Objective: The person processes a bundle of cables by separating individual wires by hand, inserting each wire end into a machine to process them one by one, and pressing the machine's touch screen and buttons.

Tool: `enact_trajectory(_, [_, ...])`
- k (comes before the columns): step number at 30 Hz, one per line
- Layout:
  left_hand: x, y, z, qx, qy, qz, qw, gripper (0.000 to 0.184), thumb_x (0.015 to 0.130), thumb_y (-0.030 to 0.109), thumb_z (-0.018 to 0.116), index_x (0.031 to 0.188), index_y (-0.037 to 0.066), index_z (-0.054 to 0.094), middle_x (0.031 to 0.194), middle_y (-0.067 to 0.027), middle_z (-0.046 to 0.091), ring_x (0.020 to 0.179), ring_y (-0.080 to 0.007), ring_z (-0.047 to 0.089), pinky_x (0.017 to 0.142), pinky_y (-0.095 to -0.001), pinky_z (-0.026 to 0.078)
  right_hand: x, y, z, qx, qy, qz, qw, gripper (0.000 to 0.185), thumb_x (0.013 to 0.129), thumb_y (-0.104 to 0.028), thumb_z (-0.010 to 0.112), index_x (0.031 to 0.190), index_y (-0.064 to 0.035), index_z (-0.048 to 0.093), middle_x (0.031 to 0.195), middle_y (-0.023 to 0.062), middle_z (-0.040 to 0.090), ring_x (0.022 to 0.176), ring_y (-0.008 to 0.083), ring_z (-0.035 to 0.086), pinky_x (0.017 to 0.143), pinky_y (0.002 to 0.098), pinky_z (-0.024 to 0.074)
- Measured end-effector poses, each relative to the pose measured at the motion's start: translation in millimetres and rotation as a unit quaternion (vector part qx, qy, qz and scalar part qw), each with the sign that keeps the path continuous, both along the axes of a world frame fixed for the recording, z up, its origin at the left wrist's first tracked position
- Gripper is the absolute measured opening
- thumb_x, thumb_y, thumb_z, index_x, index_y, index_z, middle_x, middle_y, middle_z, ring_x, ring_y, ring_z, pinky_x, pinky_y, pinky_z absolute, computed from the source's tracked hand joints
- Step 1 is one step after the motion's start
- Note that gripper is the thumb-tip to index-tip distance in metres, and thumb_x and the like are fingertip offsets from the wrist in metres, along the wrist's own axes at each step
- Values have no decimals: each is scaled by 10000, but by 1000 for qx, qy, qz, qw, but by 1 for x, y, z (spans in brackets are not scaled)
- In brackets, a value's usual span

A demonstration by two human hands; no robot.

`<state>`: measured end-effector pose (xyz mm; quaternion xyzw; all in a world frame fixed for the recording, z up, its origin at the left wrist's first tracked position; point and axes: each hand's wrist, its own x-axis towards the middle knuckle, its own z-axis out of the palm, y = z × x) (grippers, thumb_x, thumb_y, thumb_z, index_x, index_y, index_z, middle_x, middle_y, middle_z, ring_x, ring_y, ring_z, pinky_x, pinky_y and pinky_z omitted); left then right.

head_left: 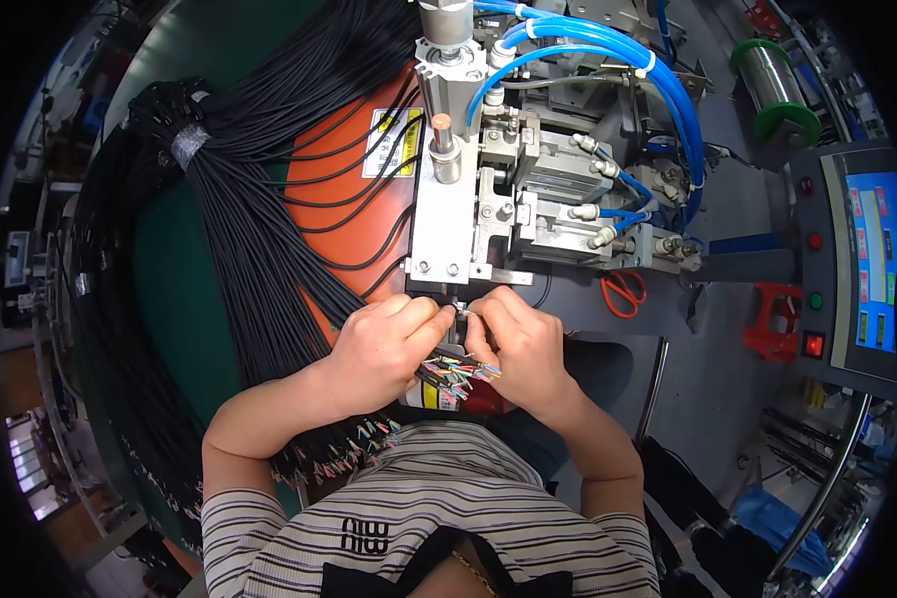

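My left hand (394,339) is closed, thumb and finger pinching a black cable at the front of the machine. Below that palm, a bunch of black cables ends in stripped, multicoloured wires (453,373). Opposite it, my right hand (518,344) is closed too, its fingertips pinching what looks like a thin wire at the cable's end. A small pale tip (461,311) shows between the two hands; its details are too small to make out. Just beyond my fingertips stands the machine's metal front plate (442,234).
A thick tied bundle of black cables (239,209) drapes over an orange surface (344,224) on the left. Blue air hoses (683,110) arch over metal cylinders (563,224). Right of them are red-handled scissors (623,295), a control panel screen (877,264) and a wire spool (772,88).
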<state>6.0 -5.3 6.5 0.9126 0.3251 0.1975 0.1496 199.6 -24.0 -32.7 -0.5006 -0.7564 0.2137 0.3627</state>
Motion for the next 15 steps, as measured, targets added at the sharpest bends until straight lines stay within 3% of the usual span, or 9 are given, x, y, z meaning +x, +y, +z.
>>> enact_trajectory(15, [-1, 0, 0, 4, 8, -12, 1000, 429, 644, 25, 630, 1066, -50, 636, 907, -83, 576, 753, -223, 560, 646, -327, 495, -3, -4, -9, 30, 19, -22, 999, 54, 846, -87, 641, 852, -42, 612, 793, 61, 563, 582, 243, 603, 529, 353, 477])
